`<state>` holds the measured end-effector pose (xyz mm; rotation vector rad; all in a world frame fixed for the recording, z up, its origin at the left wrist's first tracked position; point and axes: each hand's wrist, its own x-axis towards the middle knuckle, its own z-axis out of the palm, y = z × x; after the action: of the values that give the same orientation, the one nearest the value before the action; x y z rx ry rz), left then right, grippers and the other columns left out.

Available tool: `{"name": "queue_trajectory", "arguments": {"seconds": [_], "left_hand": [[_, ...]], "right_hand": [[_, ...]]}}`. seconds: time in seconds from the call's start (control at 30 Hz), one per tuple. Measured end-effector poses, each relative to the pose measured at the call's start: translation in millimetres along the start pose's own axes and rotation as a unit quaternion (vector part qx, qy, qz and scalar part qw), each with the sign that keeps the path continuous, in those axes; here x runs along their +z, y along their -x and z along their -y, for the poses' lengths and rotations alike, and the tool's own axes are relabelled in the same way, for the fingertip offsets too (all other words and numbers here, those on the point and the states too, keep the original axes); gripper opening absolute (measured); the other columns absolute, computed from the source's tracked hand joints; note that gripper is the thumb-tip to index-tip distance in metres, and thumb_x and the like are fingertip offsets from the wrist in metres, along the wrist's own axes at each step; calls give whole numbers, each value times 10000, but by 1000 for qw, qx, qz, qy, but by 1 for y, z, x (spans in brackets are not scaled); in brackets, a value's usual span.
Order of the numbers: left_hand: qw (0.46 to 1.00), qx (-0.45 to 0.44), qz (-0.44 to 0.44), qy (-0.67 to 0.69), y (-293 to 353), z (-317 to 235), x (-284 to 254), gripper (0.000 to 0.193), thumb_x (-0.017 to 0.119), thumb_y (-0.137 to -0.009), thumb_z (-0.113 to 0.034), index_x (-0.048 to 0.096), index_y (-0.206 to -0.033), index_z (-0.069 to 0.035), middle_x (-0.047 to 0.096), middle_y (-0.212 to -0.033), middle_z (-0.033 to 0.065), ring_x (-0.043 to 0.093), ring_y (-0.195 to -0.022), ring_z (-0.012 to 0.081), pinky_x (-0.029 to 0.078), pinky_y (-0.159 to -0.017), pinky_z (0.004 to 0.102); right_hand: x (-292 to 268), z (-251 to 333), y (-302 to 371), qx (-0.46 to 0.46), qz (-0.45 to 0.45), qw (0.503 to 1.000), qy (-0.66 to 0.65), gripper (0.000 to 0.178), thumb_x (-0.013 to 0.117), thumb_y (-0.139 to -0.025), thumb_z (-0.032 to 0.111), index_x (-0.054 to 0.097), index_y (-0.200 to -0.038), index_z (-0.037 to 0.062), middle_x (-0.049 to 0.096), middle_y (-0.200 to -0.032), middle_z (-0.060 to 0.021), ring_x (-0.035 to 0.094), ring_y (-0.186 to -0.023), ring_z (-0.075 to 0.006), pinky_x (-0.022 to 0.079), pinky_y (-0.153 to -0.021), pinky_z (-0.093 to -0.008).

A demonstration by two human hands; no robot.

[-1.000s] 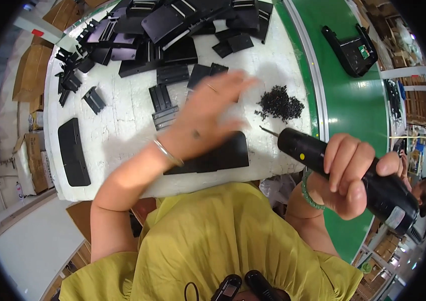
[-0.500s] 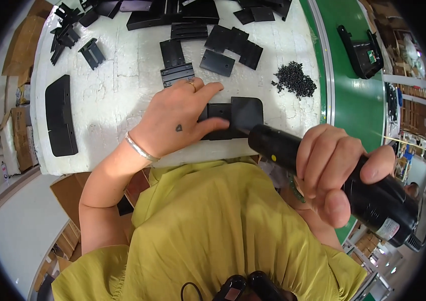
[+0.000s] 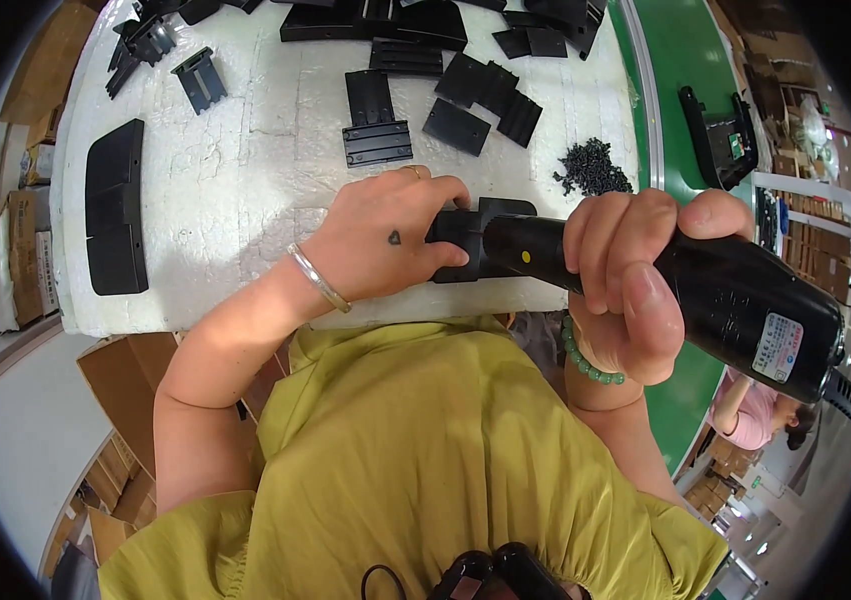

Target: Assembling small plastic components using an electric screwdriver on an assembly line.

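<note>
**Screwdriver over the panel, left hand clamping!**

Here's the right hand (image 3: 625, 270), fingers wrapped snugly about the barrel of a black electric screwdriver (image 3: 755, 310), its nose across the right part of the black plastic panel (image 3: 510, 207). And the left hand (image 3: 385, 235): thumb and forefinger parted only by the piece, pinching the panel's left part, thumb on the near side, forefinger at the far. That panel lies flat on the white foam-topped table (image 3: 275, 220), close to the near edge.

It looks light and stiff, this panel, smooth enough to skid if pressed off-centre; thin corners might chip, so the edges at its left part look the sound place to hold. The screwdriver seems the heavy one, best gripped mid-barrel.

Outward now! Beyond the panel, ribbed black plates (image 3: 378, 145) and flat black plates (image 3: 457, 127); beyond it to the right, a heap of small black screws (image 3: 593, 168); well to its left, a long curved black panel (image 3: 115, 210).

What can't we see? The bit's tip, masked by the screwdriver's own nose; the panel's left end, under the hand; and black parts (image 3: 375, 22) beyond, cut by the top edge.
</note>
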<state>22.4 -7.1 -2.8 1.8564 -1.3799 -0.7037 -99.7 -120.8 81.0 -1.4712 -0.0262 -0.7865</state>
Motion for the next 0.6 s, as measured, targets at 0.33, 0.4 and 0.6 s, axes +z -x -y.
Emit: {"name": "queue_trajectory", "arguments": {"seconds": [0.33, 0.4, 0.6], "left_hand": [[999, 28, -24, 22, 0, 8, 4, 344, 724, -695, -248, 581, -966, -91, 581, -813, 91, 566, -818, 279, 444, -706, 376], [999, 30, -26, 37, 1, 10, 3, 344, 724, -694, -247, 582, -963, -86, 581, -819, 92, 566, -824, 278, 444, -710, 373], [997, 45, -48, 42, 3, 14, 7, 341, 720, -695, -237, 586, -966, -81, 582, -822, 100, 575, -803, 278, 449, -696, 372]], "right_hand": [[6, -3, -3, -3, 21, 1000, 15, 372, 522, -747, 45, 409, -1097, 101, 423, -591, 6, 390, -450, -97, 363, -492, -257], [5, -5, -3, -4, 46, 999, 13, 350, 529, -753, 45, 410, -1077, 103, 432, -600, 2, 391, -454, -98, 360, -491, -255], [11, -5, -9, 12, 40, 999, 23, 333, 539, -745, 37, 401, -1043, 98, 437, -606, -2, 385, -457, -99, 357, -490, -265]]}}
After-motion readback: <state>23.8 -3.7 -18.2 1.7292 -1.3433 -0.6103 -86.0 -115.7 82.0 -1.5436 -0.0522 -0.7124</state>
